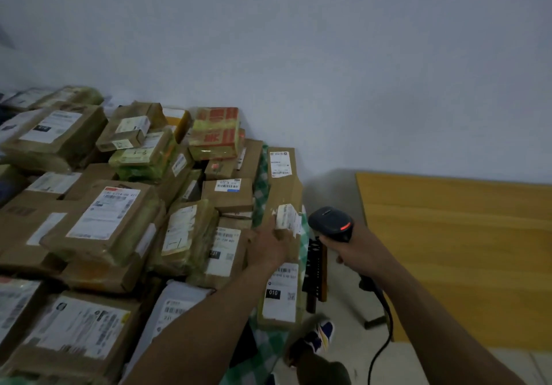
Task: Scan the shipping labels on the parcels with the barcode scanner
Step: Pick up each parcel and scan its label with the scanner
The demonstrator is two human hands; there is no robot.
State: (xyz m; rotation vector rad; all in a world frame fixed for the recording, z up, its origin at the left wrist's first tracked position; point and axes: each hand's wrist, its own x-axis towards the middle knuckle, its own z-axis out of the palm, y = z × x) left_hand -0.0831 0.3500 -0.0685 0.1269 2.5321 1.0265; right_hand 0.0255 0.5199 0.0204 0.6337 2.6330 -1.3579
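Several brown cardboard parcels with white shipping labels are piled on a table under a green checked cloth [263, 181]. At the pile's right edge stands a long tilted brown parcel [283, 193] with a torn white label [288, 219]. My left hand [270, 246] grips this parcel just below that label. My right hand [357, 248] holds a black barcode scanner [331, 223] by its handle, close to the right of the label. A red light shows on the scanner's head. Its black cable [385, 328] hangs down toward the floor.
A yellow wooden table [463, 250] stands at the right. A dark slatted chair back [315, 268] sits between the two tables. A foot in a blue and white shoe [321, 335] is on the light floor. A plain pale wall runs behind.
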